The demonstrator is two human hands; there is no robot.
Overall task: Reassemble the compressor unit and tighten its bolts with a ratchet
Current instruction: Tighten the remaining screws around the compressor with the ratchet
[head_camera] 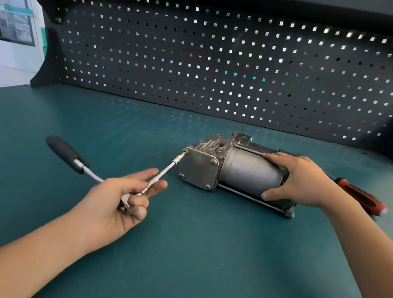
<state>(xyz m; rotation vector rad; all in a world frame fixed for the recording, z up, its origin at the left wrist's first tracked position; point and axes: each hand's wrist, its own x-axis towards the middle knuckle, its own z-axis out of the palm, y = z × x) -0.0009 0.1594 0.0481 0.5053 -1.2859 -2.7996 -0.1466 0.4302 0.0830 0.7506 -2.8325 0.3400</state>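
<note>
Nearest, left hand (120, 201) curled round the head of the ratchet (71, 155): thumb and lower fingers closed on it, index and middle fingers laid straight along the extension (164, 171). Black handle sticking out left of the grip and away.

Ahead and right of the grip, extension running up-right, tip at the top-left bolt (185, 151) of the end plate (197, 171). Cannot tell whether fully seated. Extension axis roughly in line with the long axis of the compressor unit (245, 171), lying on its side on the bench top (175, 259), plate end facing the grip.

Left hand plainly nearer the bolt. Farther right, right hand (297, 180) wrapped over the motor can, thumb on the near side, fingers over the top, pinning it down. Three more bolts at the other plate corners, right of or below the tip.

Probably mid-tightening, first corner of four. Open green top left of and below the grip, so room for the handle to sweep. Risk, as a guess: tip slipping off if the extension tilts off axis.

Beyond the right hand, red-and-black screwdriver (360, 194) flat on the top, out of the sweep. Farthest, pegboard (227, 64), well apart.
</note>
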